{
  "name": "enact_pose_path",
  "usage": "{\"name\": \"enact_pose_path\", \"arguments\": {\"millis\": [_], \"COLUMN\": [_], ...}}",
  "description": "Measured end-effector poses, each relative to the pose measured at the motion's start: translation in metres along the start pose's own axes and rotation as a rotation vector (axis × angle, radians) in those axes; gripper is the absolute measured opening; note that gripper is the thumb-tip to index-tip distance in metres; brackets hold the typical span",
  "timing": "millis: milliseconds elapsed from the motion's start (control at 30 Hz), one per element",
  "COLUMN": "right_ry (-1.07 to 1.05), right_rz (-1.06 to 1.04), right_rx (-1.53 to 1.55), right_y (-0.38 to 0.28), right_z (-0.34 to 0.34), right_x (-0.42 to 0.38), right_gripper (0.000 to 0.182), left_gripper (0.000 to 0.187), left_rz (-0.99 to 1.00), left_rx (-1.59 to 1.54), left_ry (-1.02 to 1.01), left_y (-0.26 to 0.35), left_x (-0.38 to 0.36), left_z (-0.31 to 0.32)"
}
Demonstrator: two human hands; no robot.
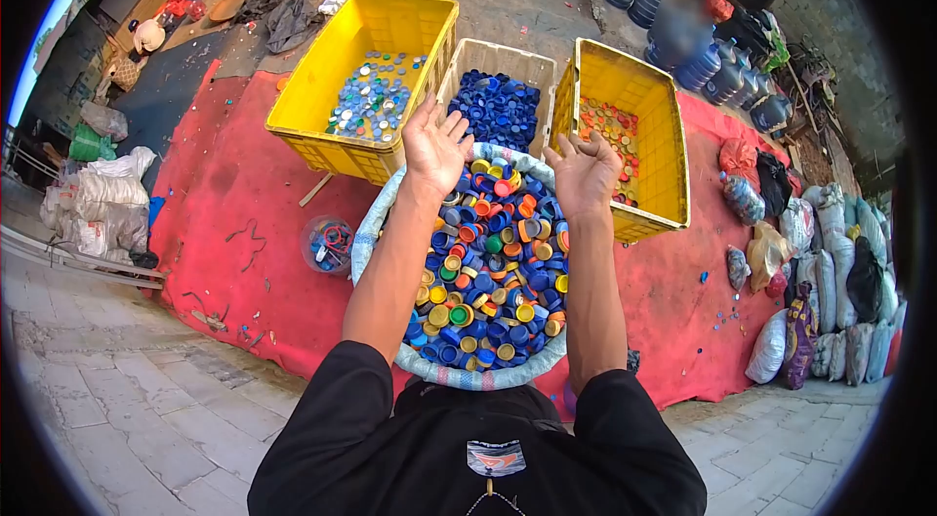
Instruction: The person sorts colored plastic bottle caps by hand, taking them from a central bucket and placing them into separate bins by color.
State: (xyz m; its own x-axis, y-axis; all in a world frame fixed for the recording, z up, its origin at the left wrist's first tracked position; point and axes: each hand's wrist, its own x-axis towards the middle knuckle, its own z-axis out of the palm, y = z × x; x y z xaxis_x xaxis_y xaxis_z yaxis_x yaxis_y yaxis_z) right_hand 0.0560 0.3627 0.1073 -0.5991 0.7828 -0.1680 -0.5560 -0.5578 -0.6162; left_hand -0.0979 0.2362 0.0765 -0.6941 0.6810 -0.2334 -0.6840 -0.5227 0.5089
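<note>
Both palms face up over the far rim of a round sack-lined container [488, 378] full of mixed bottle caps [493, 272]. My left hand [435, 147] has its fingers apart and holds nothing, near the left yellow crate [332, 150] with blue and pale caps. Nothing lies in my right hand [586, 172], whose fingers are spread and slightly curled beside the right yellow crate [654, 145] of orange and red caps. Between the two stands a whitish crate [503, 57] holding dark blue caps [496, 109].
A clear tub [328, 245] with small items stands left on the red sheet [234, 213]. White sacks [102, 204] lie at far left, filled bags [830, 262] at right. Blue water jugs [698, 67] line the back right. A person [148, 36] sits far left.
</note>
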Motion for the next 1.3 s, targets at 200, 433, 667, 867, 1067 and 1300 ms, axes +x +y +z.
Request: {"name": "enact_pose_path", "arguments": {"millis": [200, 433, 667, 867, 1067, 1300], "right_ry": [0.049, -0.072, -0.828, -0.985, -0.834, -0.634], "right_rz": [-0.014, -0.149, -0.132, -0.221, -0.252, -0.241], "right_rx": [-0.395, -1.350, -1.649, -1.773, -1.876, -1.899], "right_y": [-0.004, 0.015, -0.007, -0.009, -0.006, 0.012], "right_z": [-0.100, -0.156, -0.135, -0.146, -0.145, -0.143], "right_x": [-0.075, -0.164, -0.167, -0.161, -0.178, -0.194], "right_gripper": [0.057, 0.036, 0.050, 0.051, 0.053, 0.051], "left_gripper": [0.035, 0.022, 0.025, 0.032, 0.042, 0.048], "left_rz": [0.033, 0.158, 0.215, 0.376, 0.395, 0.418], "left_rx": [0.155, 0.528, 0.876, 1.599, 1.790, 1.822], "left_ry": [0.079, 0.282, 0.386, 0.215, -0.078, -0.334], "left_y": [-0.011, -0.041, -0.087, -0.112, -0.127, -0.103], "left_x": [-0.082, -0.192, -0.260, -0.271, -0.254, -0.231], "left_z": [-0.079, -0.109, -0.096, -0.080, -0.068, -0.067]}}
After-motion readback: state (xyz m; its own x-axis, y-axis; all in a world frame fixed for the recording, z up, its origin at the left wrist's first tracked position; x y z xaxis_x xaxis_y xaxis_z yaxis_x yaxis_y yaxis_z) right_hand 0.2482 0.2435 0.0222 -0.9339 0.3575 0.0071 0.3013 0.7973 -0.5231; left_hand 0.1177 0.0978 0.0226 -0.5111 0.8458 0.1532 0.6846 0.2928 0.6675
